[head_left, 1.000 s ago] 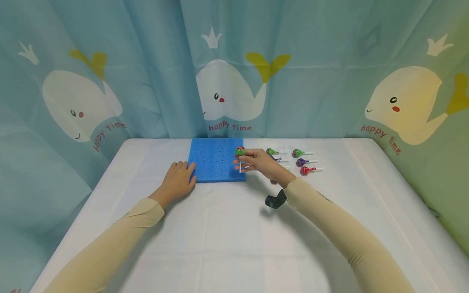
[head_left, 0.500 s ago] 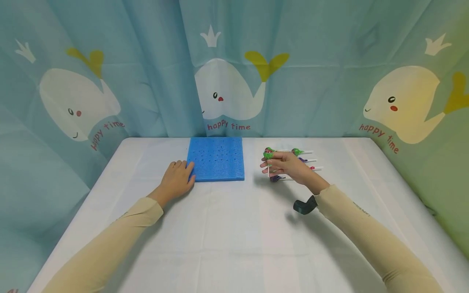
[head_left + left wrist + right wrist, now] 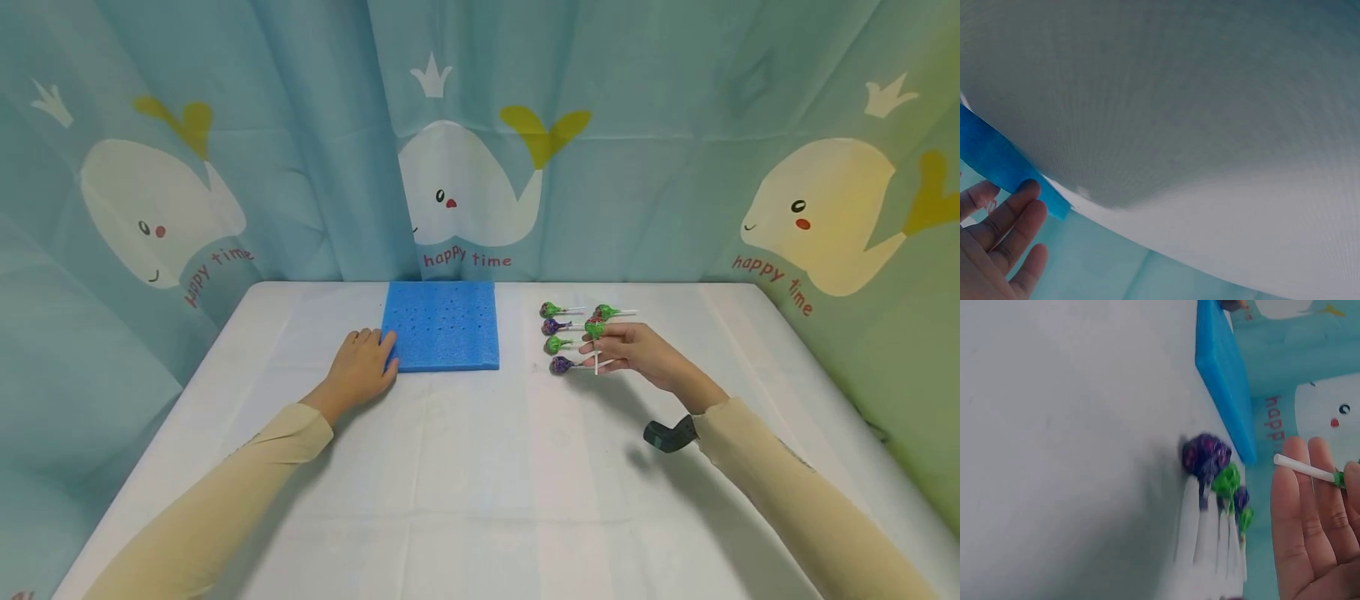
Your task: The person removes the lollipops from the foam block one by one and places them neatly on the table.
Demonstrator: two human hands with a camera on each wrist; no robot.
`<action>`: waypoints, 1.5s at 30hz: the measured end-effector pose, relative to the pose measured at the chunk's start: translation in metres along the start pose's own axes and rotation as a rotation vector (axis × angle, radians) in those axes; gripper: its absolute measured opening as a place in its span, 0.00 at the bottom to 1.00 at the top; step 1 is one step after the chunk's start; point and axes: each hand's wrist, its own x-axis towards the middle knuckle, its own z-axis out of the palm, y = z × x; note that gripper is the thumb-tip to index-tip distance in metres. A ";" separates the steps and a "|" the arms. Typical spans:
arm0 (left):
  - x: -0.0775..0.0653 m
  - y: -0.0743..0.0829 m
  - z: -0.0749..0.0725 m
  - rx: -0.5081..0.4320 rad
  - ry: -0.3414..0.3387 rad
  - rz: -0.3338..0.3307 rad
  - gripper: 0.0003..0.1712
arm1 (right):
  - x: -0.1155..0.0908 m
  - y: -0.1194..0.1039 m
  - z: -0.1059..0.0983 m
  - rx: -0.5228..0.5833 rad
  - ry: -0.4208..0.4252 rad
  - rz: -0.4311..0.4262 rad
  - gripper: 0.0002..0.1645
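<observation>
My right hand (image 3: 633, 350) pinches a green-wrapped lollipop (image 3: 595, 327) with its candy end up. The white stick (image 3: 1304, 467) of that lollipop crosses in front of the fingers in the right wrist view. Nearby on the table, a column of lollipops runs from a green one (image 3: 550, 309) at the back to a purple one (image 3: 561, 365) at the front. Another green lollipop (image 3: 606, 312) lies just behind my right hand, which hides part of that area. My left hand (image 3: 362, 371) rests against the left edge of a blue foam block (image 3: 450, 354) dotted with small holes.
A white cloth (image 3: 465, 483) covers the table. Behind it hangs a blue-green curtain (image 3: 637, 208) printed with whales. A black wrist device (image 3: 670, 434) sticks out under the right sleeve.
My right hand has moved right with the green lollipop, from over the foam block to above the lollipops, uncovering the left column. My left hand has stayed at the block.
</observation>
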 end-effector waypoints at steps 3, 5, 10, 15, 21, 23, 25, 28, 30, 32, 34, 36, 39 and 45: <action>0.000 0.000 0.001 -0.001 -0.003 -0.003 0.18 | -0.005 0.005 -0.008 -0.028 0.009 0.016 0.20; 0.000 0.000 0.001 -0.002 -0.009 -0.003 0.19 | -0.009 0.008 -0.013 -0.052 0.009 0.027 0.21; 0.000 0.000 0.001 0.000 -0.018 -0.004 0.19 | -0.019 0.013 -0.028 -0.142 0.000 0.052 0.22; 0.000 -0.001 0.001 0.002 -0.013 -0.001 0.21 | -0.026 0.015 -0.038 -0.231 -0.001 0.105 0.26; -0.001 -0.001 0.002 -0.020 0.001 0.005 0.20 | -0.027 0.018 -0.045 -0.289 0.006 0.168 0.25; -0.001 -0.001 0.003 -0.020 0.004 0.006 0.20 | -0.027 0.019 -0.047 -0.294 0.009 0.179 0.25; -0.001 -0.001 0.003 -0.015 0.007 0.007 0.20 | -0.026 0.021 -0.049 -0.292 0.012 0.190 0.26; -0.001 -0.001 0.003 -0.013 0.011 0.009 0.20 | -0.024 0.025 -0.051 -0.279 0.020 0.216 0.26; -0.001 -0.001 0.002 -0.009 0.012 0.010 0.19 | -0.024 0.028 -0.052 -0.262 0.022 0.228 0.27; -0.001 -0.001 0.001 -0.008 0.011 0.010 0.19 | -0.023 0.031 -0.053 -0.246 0.025 0.240 0.27; 0.000 -0.001 0.001 -0.006 0.009 0.009 0.19 | -0.023 0.035 -0.055 -0.221 0.023 0.246 0.27; 0.000 -0.001 0.002 -0.006 0.009 0.007 0.19 | -0.023 0.039 -0.056 -0.202 0.017 0.252 0.28; 0.000 -0.001 0.002 -0.010 0.009 0.005 0.19 | -0.024 0.044 -0.059 -0.179 0.014 0.261 0.28; 0.000 -0.001 0.002 -0.014 0.002 0.002 0.19 | -0.027 0.048 -0.065 -0.208 0.021 0.271 0.29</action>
